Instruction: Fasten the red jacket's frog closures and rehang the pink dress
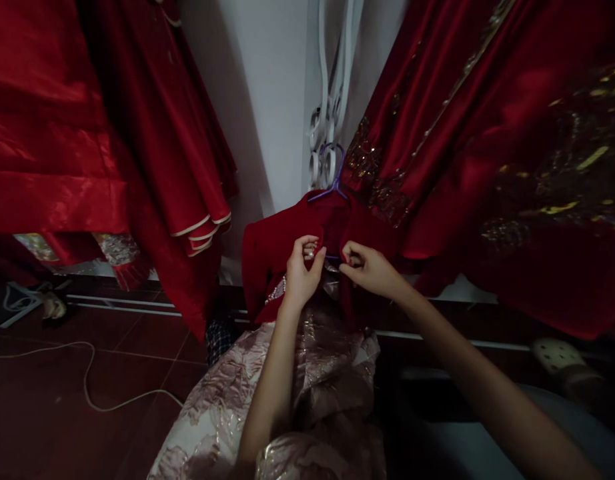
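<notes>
A short red jacket [267,243] hangs on a purple hanger [336,189] in the middle of the view. My left hand [303,272] pinches the front edge on the left side of its opening, with thumb and fingers closed. On the opposite front edge, my right hand [367,268] is closed in a similar pinch. Between the two hands the jacket front is parted, and the hanger's lower bar shows there. Below the jacket lies shiny pale pink brocade fabric [317,373], partly covered by my left forearm.
Red garments [157,133] hang at left, and red ones with gold sequins [417,147] at right. A white metal stand [327,120] rises behind the hanger. A pale cable [92,373] curves over the tiled floor [137,373]. A light clog with holes [557,355] is at lower right.
</notes>
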